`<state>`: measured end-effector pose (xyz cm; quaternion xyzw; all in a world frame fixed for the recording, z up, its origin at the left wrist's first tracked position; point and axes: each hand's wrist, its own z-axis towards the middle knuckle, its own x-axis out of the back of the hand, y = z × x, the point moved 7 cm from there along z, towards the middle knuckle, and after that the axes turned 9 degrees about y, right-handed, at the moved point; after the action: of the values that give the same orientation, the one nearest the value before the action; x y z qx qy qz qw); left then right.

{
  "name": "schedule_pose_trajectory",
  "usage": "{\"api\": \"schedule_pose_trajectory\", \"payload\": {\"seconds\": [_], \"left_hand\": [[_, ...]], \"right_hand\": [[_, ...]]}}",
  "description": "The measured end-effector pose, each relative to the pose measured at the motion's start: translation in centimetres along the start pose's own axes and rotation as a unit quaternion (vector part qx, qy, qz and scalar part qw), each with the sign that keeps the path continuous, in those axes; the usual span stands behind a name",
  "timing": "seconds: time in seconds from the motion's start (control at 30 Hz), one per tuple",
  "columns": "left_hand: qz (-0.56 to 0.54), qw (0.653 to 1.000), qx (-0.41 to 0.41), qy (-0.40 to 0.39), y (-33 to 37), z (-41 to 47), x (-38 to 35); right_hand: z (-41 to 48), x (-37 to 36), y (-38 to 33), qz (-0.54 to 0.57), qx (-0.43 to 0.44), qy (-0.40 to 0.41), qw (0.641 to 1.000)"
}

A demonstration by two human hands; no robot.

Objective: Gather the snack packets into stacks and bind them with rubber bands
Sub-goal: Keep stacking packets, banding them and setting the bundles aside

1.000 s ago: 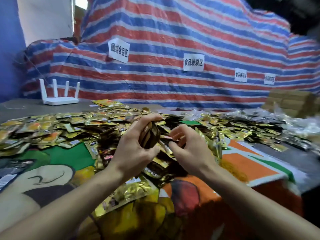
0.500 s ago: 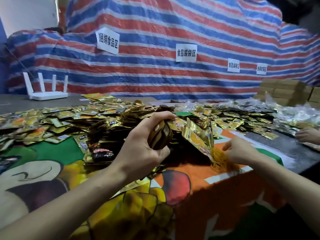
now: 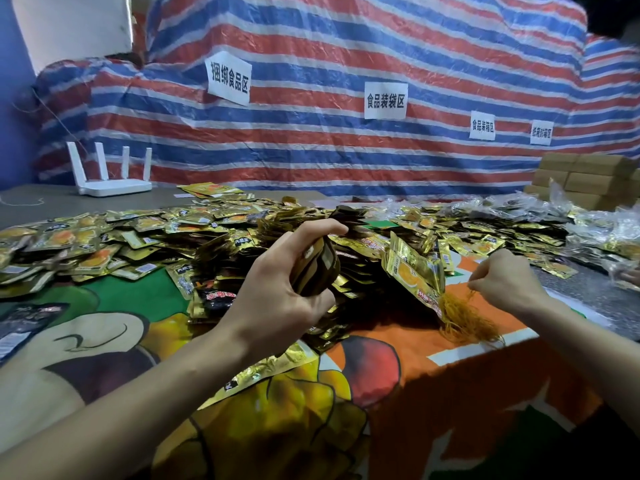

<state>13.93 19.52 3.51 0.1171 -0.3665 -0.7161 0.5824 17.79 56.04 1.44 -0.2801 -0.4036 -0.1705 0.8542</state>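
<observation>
wall: striped tarp (image 3: 346, 150) with paper signs (image 3: 385, 100) | left: white router (image 3: 110, 181) | right: cardboard boxes (image 3: 585, 178)

The grey bench (image 3: 52, 202) shows bare at 10 o'clock, where a white router (image 3: 110, 183) stands. A bright cartoon-print cloth (image 3: 450, 375) covers its near part. Gold snack packets (image 3: 138, 237) lie heaped from 9 to 3 o'clock. Orange rubber bands (image 3: 464, 320) lie tangled on the cloth at 4 o'clock. Clear bags (image 3: 602, 233) and stacked cardboard boxes (image 3: 585, 178) sit at 2 o'clock.
</observation>
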Motion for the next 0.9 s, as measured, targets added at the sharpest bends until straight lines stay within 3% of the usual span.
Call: {"api": "schedule_pose_trajectory", "payload": {"seconds": [0.27,0.9], "left_hand": [[0.008,1.000,0.003,0.007,0.2,-0.2,0.9],[0.017,1.000,-0.008,0.021,-1.7,-0.4,2.1]], "right_hand": [[0.5,-0.2,-1.1,-0.015,0.016,-0.002,1.000],[1.6,-5.6,3.4,-0.025,-0.059,-0.130,0.989]]}}
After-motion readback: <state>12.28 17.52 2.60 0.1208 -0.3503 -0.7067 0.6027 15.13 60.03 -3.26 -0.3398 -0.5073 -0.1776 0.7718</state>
